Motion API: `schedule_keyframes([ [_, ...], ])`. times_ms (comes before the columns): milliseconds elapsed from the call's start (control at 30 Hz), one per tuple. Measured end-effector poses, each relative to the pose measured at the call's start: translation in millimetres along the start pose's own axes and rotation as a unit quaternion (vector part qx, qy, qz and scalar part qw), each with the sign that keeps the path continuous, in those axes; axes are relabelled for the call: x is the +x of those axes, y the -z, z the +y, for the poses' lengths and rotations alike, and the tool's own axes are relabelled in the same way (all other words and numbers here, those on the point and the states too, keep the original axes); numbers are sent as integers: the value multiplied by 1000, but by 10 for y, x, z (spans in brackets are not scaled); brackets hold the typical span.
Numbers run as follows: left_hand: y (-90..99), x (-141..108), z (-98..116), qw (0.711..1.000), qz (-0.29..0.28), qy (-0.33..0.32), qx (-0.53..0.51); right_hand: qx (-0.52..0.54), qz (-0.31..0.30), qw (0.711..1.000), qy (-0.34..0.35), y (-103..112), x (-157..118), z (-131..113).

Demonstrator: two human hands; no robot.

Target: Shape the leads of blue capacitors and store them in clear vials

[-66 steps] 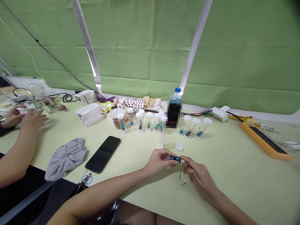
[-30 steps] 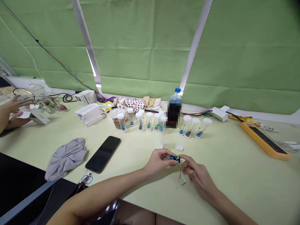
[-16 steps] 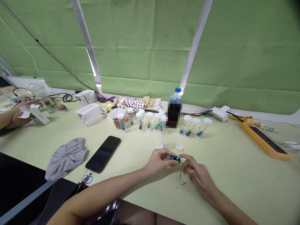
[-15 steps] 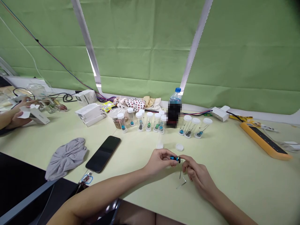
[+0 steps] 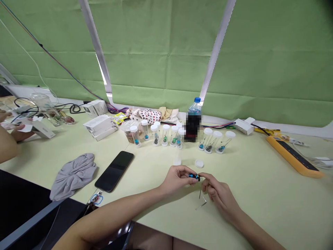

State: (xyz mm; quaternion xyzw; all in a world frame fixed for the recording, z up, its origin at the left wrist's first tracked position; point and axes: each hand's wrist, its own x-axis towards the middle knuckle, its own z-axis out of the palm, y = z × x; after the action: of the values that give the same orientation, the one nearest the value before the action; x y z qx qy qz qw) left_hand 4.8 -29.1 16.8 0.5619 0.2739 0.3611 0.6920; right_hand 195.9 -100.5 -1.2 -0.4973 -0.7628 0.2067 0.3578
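Between the thumb and fingers of my left hand [image 5: 177,178] is a small blue and black metal cylinder part [image 5: 194,176], held just above the table. My right hand [image 5: 220,194] is closed at the part's black end, the index fingertip against it. A thin hex key [image 5: 200,192] hangs down from that end beside my right fingers, which seem to grip it; the exact contact is hidden. Below them on the table lies a second L-shaped hex key [image 5: 202,204]. A white cap [image 5: 199,163] and an open clear tube [image 5: 177,161] lie beyond my hands.
Several white-capped clear tubes [image 5: 165,135] with small coloured parts stand in a row behind. A bottle [image 5: 195,111] rises among them. On the left are a phone [image 5: 114,171], a grey cloth [image 5: 74,177], white boxes [image 5: 100,125] and a co-worker's hand [image 5: 19,133]. An orange power strip [image 5: 293,156] lies right.
My hands and the blue and black part look almost unchanged. At the far left, the co-worker's upper hand has drawn away from the white box toward the left edge.
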Motion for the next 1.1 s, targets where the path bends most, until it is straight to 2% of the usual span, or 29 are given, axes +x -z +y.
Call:
schedule_keyframes([
  [1100, 0, 1, -11, 1000, 2, -6, -14, 15, -1, 1000, -10, 6, -8, -8],
])
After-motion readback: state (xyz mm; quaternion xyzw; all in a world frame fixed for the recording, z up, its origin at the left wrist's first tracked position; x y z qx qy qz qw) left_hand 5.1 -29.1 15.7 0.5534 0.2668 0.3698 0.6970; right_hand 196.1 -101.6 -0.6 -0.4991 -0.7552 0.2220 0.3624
